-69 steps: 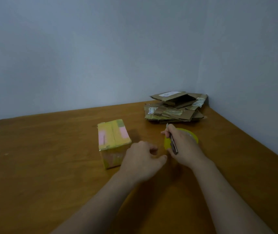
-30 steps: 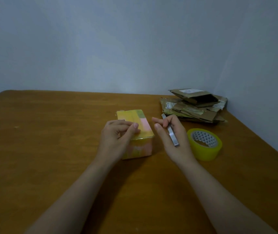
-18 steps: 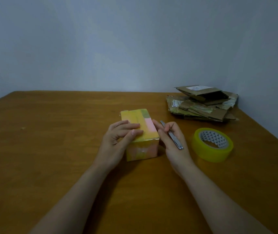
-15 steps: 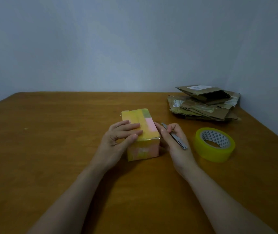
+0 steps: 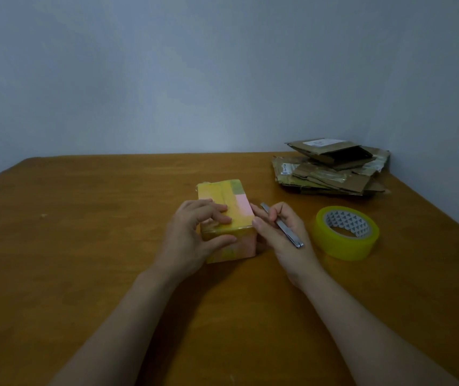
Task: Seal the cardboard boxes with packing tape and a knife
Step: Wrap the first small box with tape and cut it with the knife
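Left hand [image 5: 194,235] grips the near end of the box [image 5: 233,196] at mid-desk [image 5: 83,246], fingers on top, thumb on its front. I see my right hand [image 5: 288,247] holding the knife [image 5: 282,225], fingertips against the box's side; the tape roll [image 5: 345,232] lies just right.

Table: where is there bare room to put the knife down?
The whole left side of the table, left of the box and left hand, is bare wood. So is the near strip, broken only by the forearms. The far right is crowded: the right hand with the knife, the tape roll and the cardboard pile sit close together.
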